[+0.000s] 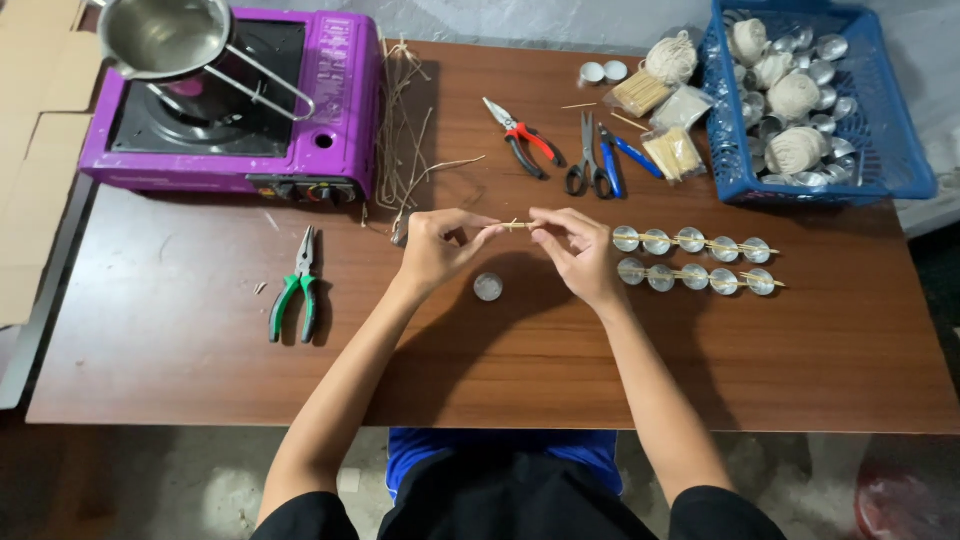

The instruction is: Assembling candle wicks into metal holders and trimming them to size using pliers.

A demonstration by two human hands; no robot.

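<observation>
Wooden stick [517,226] pinched at both ends by left hand [437,247] and right hand [580,250], above small metal cup [488,287]; wick-fitting step; next needs steady centring.

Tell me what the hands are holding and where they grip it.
Both hands hold one thin wooden stick: left hand pinches its left end, right hand its right end.

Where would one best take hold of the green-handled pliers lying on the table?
Grip the green-handled pliers by the two green handles, coming from above at the near end: they lie flat, jaws pointing toward the purple stove, handles slightly spread toward the person, left of the left hand.
</observation>
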